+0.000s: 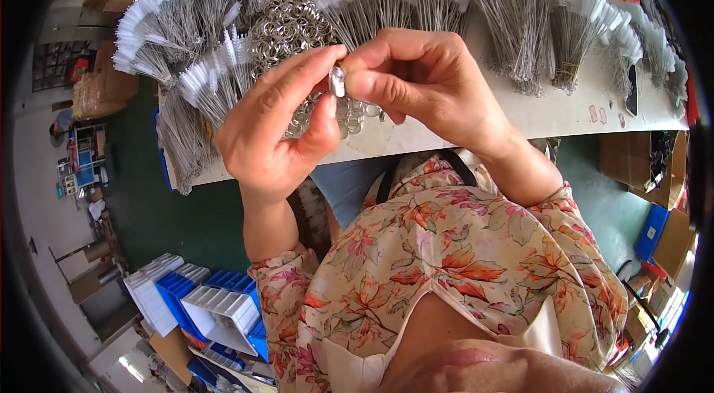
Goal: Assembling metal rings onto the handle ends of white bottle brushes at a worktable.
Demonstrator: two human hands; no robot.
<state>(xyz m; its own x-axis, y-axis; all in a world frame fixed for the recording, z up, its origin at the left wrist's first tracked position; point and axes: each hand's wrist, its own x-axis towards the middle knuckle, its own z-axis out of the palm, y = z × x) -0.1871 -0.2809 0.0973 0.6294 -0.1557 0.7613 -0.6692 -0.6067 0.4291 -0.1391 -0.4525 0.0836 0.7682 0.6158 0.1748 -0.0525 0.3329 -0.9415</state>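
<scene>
A small shiny metal ring (337, 82), seen nearly edge-on, is held up over the near part of the table. My right hand (428, 84) pinches it between thumb and bent forefinger. On its other side, my left hand (279, 114) has the forefinger at the top and the thumb at the lower edge. Its remaining fingers are largely hidden behind the forefinger. Behind my hands lies a heap of similar metal rings (290, 29), some loose ones spreading beneath my fingers. Bundles of thin wire brushes with white bristle heads (178, 14) flank the heap.
More wire brush bundles (520, 14) cover the far and right side of the white table (446, 121). A dark flat object (632, 92) lies near the right edge. Blue and white plastic bins (223, 304) stand at lower left, and a cardboard box (628, 162) at right.
</scene>
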